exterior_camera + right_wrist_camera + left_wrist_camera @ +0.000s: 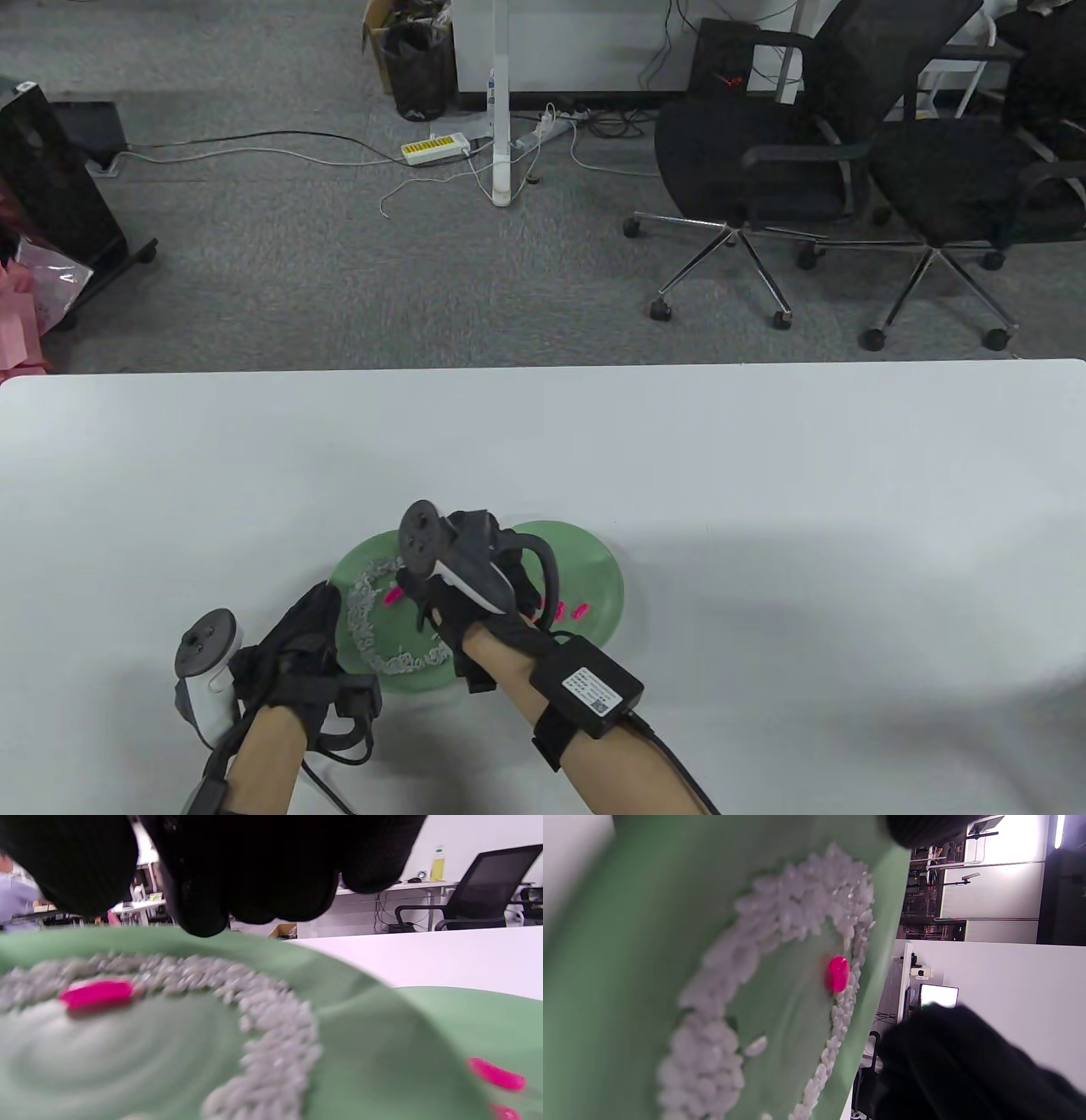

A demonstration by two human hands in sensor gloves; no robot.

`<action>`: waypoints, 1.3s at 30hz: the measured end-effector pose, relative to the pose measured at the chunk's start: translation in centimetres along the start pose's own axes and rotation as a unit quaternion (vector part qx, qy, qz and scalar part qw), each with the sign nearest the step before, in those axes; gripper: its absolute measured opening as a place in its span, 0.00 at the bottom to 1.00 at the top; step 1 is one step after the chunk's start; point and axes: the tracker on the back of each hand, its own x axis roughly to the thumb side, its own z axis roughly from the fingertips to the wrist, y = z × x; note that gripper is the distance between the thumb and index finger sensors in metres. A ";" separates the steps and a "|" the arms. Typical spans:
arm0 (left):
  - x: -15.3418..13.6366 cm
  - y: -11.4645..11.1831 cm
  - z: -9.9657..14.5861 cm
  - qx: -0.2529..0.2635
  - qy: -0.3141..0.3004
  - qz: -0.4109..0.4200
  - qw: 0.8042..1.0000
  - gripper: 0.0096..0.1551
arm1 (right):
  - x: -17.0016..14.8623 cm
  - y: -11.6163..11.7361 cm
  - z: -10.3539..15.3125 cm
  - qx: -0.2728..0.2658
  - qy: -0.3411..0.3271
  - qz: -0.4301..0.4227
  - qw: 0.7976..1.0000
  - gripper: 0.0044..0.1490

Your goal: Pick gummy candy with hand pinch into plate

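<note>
Two green plates overlap near the table's front edge. The left plate (344,570) holds a ring of white grains (363,598) and one pink gummy candy (392,597). The right plate (594,560) holds two pink candies (570,610). My right hand (428,607) hovers over the left plate. In the right wrist view its fingertips (199,912) hang just above the candy (96,995), with a gap beside the thumb and nothing between them. My left hand (314,620) lies at the left plate's near-left rim. The left wrist view shows the candy (838,974) against the grains.
The white table (764,475) stretches wide around the plates. Its far edge runs across the middle of the table view. Office chairs (764,153) and cables lie on the floor beyond it.
</note>
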 end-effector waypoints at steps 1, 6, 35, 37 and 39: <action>0.0 0.0 0.0 0.000 0.001 0.002 1.000 0.36 | 0.8 0.4 -0.2 0.004 0.001 0.010 1.000 0.32; -0.1 0.1 -0.1 0.000 0.002 0.004 1.000 0.36 | 2.2 1.4 -0.7 0.006 0.002 0.041 0.999 0.31; -0.1 0.9 -0.2 0.004 0.021 0.009 1.000 0.35 | -4.8 -0.8 -1.2 -0.026 0.039 -0.081 0.996 0.26; -0.2 1.1 -0.4 0.007 0.026 0.013 1.000 0.35 | -7.6 -1.0 -1.5 -0.032 0.071 -0.090 0.993 0.26; -0.3 1.3 -0.5 0.013 0.029 0.011 0.999 0.35 | -10.0 -0.8 -1.7 -0.027 0.101 -0.092 0.990 0.25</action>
